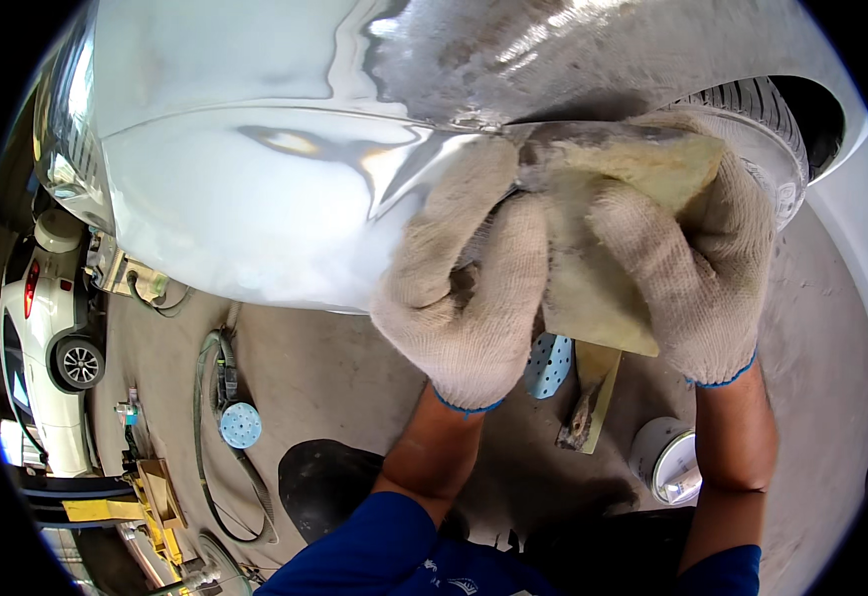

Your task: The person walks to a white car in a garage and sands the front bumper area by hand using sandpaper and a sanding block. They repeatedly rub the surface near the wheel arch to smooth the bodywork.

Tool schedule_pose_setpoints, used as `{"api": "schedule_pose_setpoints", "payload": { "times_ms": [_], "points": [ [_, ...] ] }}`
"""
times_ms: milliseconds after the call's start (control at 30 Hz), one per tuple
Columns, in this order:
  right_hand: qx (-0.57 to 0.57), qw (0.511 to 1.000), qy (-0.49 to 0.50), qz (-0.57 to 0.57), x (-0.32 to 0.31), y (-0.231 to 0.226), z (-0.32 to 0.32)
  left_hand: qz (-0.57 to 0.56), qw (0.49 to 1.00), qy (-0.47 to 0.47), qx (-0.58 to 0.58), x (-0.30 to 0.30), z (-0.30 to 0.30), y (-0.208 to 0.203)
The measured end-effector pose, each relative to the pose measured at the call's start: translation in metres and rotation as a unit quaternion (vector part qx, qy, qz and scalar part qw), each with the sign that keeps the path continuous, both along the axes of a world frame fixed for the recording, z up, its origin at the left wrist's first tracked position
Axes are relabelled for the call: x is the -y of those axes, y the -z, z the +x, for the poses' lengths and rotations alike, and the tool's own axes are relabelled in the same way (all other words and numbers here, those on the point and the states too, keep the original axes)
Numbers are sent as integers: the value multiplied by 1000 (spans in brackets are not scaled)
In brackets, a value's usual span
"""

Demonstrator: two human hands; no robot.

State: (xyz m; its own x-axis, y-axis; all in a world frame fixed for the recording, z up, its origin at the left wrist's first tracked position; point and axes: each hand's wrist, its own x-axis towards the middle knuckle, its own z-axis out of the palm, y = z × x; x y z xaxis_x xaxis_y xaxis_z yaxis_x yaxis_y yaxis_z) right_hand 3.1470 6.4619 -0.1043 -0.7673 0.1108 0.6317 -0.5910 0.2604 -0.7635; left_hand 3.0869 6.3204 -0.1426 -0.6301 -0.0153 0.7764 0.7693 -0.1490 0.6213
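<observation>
The right hand, in coarse cream knit, grasps a flat, yellowish, grime-smeared sheet beneath the glossy silver car panel, near the grooved rubber tyre. The left hand, likewise gloved, curls by the sheet's edge; whether it grips, I can't tell.

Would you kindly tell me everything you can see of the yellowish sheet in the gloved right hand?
The yellowish sheet looks thin and papery, with grey smudges darkening its upper left part and its lower edge slanting down rightward. It is held by the car body near the wheel, contact unclear. The right hand grips it; the left hand is at its left side, its hold hidden.
</observation>
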Motion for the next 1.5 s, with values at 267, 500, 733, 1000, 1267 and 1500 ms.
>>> {"api": "schedule_pose_setpoints", "payload": {
  "times_ms": [267,500,733,1000,1267,1500],
  "points": [
    [5,999,20,25,-3,-6,5,-49,998,-13,-35,-2,1,2],
    [-10,997,17,72,-5,-11,4,-28,999,2,-25,0,0,6],
    [-55,992,5,114,-11,-11,0,-28,999,12,-24,-1,0,3],
    [-8,997,23,79,-9,-10,1,-16,1000,9,-17,-4,3,3],
    [-15,996,11,84,-7,-16,0,-12,1000,16,-8,-2,3,2],
    [-49,992,23,114,-10,-12,0,-41,998,43,-13,4,2,1]
  ]
}}
